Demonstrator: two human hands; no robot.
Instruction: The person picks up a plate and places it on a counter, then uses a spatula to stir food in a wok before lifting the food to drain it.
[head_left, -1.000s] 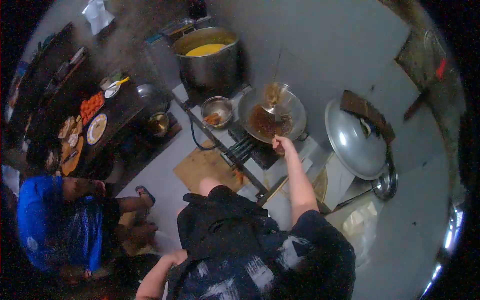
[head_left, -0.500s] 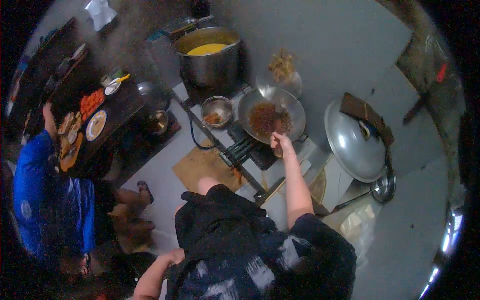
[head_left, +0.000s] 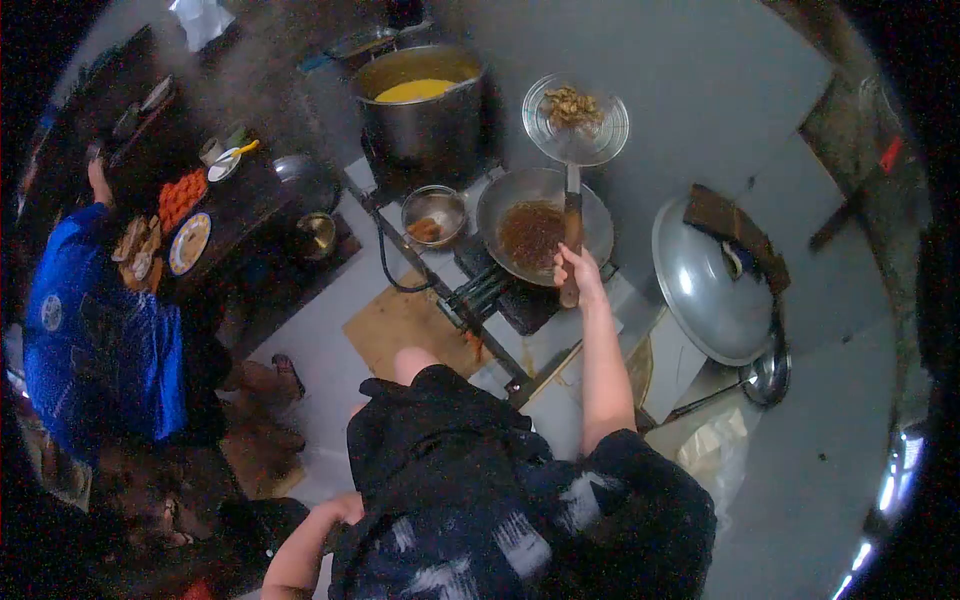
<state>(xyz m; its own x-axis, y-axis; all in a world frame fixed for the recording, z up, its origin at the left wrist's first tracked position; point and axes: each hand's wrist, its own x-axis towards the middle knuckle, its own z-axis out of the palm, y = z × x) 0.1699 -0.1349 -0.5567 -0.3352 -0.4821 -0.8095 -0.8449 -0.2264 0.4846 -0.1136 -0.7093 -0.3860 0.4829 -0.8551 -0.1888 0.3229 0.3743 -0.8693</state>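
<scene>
My right hand [head_left: 578, 270] is closed round the wooden handle of a skimmer [head_left: 540, 135]. Its round wire basket is held out beyond the far rim of the wok [head_left: 492, 240], with a small heap of light-brown fried food [head_left: 573, 106] in it. Dark brown oil or liquid [head_left: 530, 235] lies in the bottom of the wok, and the skimmer's handle crosses above its right side. My left hand [head_left: 348, 508] rests against the black clothing at my hip, its fingers mostly hidden.
A tall pot [head_left: 415, 125] of yellow liquid stands behind the wok. Left of the wok sits a metal bowl with a strainer [head_left: 435, 215]. A large lid [head_left: 700, 290] and a ladle [head_left: 768, 375] lie right. A person in blue [head_left: 100, 330] works at a dark table [head_left: 255, 210].
My right hand has pushed the skimmer farther out and up from the wok. The food, blurred above the basket before, now lies in it. The person in blue has shifted slightly.
</scene>
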